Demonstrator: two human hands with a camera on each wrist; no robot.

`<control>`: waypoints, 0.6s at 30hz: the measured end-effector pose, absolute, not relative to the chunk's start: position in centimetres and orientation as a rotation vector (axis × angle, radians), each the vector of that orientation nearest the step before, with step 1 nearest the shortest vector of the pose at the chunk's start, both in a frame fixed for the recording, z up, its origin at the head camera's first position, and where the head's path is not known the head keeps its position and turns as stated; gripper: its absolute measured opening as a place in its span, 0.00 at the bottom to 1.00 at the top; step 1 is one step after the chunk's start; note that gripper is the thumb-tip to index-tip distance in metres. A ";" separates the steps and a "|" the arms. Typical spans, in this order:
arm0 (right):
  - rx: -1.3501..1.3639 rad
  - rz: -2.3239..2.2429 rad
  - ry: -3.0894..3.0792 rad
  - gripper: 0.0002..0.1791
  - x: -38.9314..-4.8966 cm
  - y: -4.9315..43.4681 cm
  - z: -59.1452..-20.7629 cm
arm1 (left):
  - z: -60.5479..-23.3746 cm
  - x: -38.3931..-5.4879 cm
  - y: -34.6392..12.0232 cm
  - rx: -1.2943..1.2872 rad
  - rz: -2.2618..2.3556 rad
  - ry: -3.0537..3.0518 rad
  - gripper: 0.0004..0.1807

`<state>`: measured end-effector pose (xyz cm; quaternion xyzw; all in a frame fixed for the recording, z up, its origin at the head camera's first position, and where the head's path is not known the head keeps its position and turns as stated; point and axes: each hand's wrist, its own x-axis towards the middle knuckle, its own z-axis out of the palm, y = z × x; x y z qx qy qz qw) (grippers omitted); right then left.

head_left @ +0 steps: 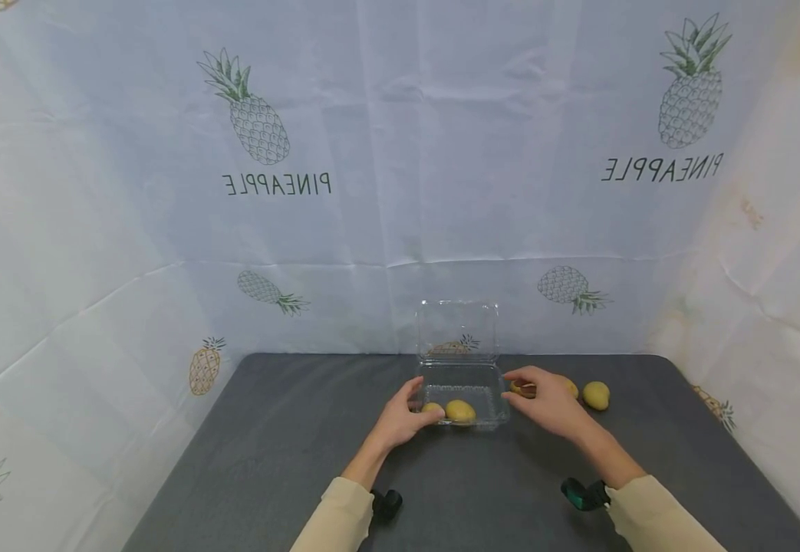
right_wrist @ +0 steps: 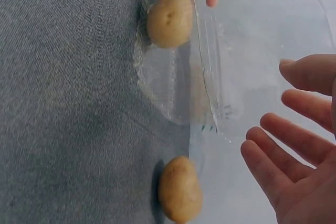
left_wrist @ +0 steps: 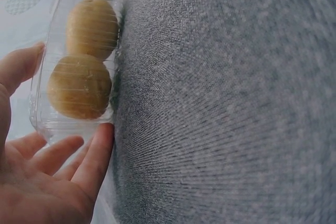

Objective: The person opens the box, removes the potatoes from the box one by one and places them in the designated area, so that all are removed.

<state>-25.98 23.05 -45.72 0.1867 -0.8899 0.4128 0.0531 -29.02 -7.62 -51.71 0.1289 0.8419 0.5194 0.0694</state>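
Note:
A clear plastic clamshell container point(head_left: 489, 379) stands on the table with its lid point(head_left: 458, 326) raised at the back. Inside, along the front, lie two potatoes point(head_left: 460, 412), the left one point(head_left: 432, 410) partly behind my left thumb. My left hand point(head_left: 400, 418) holds the container's left end, thumb at the rim and fingers bent round the outside wall, as the left wrist view point(left_wrist: 58, 177) shows. Beside the right end is my right hand point(head_left: 548, 402), fingers spread and nothing in them; the right wrist view shows its fingertips point(right_wrist: 252, 148) apart from the container.
On the table right of the container lie more potatoes: one point(head_left: 596, 395) stands out fully, others point(head_left: 570, 386) are partly hidden by my right hand. The dark grey table point(head_left: 289, 445) ends at a pale cloth backdrop point(head_left: 344, 230) printed with pineapples.

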 end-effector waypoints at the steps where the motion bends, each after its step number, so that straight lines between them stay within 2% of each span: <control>1: 0.579 1.270 -2.707 0.21 -26.1 22.9 -45.7 | -51.7 -29.0 -7.6 0.388 1.563 2.534 0.47; 9: 0.637 1.213 -2.732 0.18 -26.7 21.7 -45.7 | -51.6 -29.1 -7.6 0.363 1.555 2.537 0.47; 18: 0.702 1.224 -2.777 0.20 -27.4 20.5 -45.9 | -51.5 -29.0 -7.4 0.331 1.544 2.544 0.46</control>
